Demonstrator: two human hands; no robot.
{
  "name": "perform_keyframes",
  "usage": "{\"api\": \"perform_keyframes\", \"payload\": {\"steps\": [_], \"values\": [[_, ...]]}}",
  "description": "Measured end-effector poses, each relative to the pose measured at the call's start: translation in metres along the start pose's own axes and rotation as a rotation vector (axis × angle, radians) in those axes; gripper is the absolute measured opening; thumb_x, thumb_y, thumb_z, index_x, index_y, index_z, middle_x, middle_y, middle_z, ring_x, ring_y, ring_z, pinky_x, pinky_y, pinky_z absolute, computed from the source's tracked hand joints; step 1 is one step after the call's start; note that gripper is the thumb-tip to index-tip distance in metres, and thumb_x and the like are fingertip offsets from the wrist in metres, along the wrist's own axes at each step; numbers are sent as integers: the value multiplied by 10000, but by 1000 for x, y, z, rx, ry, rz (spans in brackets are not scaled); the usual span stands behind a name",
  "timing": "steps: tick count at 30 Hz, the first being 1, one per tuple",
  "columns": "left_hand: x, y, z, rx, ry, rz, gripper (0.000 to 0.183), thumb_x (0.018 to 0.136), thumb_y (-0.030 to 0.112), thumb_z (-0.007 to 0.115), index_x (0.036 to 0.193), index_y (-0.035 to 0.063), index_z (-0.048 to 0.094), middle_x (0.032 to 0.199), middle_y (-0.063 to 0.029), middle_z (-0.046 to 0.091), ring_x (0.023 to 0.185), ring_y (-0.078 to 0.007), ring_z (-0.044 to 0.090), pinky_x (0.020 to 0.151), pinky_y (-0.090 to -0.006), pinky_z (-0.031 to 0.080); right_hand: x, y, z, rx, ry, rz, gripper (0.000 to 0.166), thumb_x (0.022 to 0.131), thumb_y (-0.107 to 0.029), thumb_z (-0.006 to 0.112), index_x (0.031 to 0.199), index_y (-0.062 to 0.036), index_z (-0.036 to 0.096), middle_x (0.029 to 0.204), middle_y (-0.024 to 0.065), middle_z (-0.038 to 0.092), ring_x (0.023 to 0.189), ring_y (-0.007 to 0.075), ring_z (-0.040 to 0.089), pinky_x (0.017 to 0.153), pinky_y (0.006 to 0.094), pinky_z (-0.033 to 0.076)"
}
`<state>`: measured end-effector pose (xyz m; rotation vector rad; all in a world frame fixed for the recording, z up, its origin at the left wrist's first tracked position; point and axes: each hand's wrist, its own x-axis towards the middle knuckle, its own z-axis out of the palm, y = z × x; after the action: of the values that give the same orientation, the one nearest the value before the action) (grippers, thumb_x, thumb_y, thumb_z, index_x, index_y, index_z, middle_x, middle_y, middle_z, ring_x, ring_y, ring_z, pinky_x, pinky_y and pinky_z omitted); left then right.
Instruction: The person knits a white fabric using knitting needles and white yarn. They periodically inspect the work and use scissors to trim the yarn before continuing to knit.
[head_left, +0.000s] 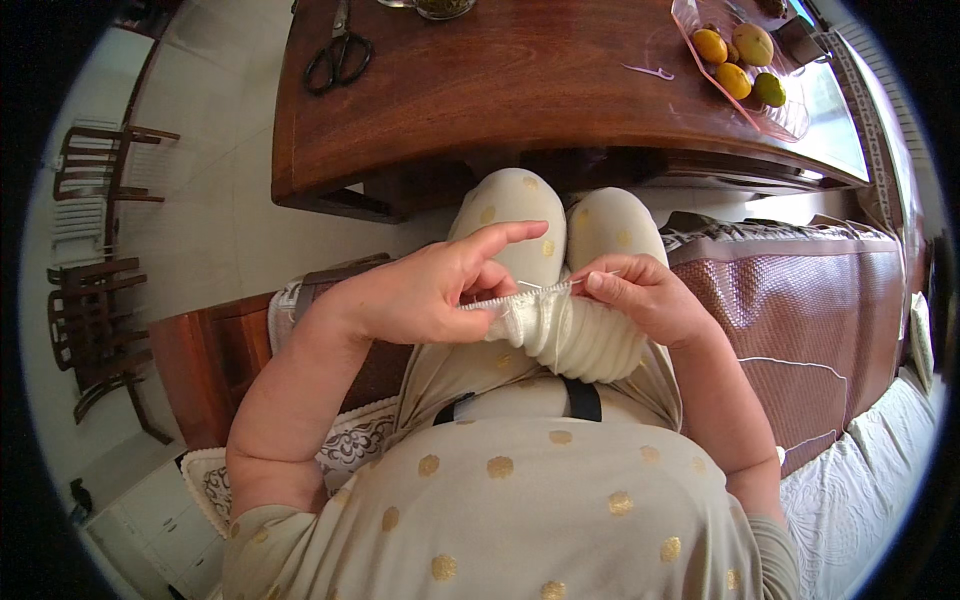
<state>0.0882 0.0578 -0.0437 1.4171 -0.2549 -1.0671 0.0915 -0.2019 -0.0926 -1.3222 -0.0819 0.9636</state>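
White ribbed knitting (592, 341) hangs over my lap from thin knitting needles (551, 288), with a row of stitches along the top. My left hand (457, 289) holds the left end of the work, thumb below and index finger stretched out to the right above it. My right hand (630, 291) pinches a needle at the right end of the row, thumb on top. A white strand hangs down the front of the knitting. White yarn (795, 361) also lies across the woven seat mat to my right.
Before my knees stands a wooden table (487, 97) with black-handled scissors (337, 64), a pink floss pick (649, 72) and a clear tray (720, 86) of fruit. A patterned cushion (356, 446) lies at my left side. Wooden chairs (101, 330) stand further left.
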Motion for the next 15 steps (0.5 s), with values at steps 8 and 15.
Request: {"api": "perform_keyframes", "payload": {"steps": [8,15], "values": [[-5,-3,1,64,19,72,816,744,-39,531,1441,39,115,1014,-70,588,941,-117,539,855,-264,420,0,1,-3,1,11,24,262,921,-273,559,978,-36,656,890,-8,641,847,67,554,773,230,448],[-5,-6,-3,94,-6,28,862,753,0,610,1448,67,105,996,-61,576,925,-130,532,870,-287,416,-1,-3,-6,-126,-9,49,279,927,-285,549,1013,-39,650,941,-10,643,883,74,554,803,240,448]]}}
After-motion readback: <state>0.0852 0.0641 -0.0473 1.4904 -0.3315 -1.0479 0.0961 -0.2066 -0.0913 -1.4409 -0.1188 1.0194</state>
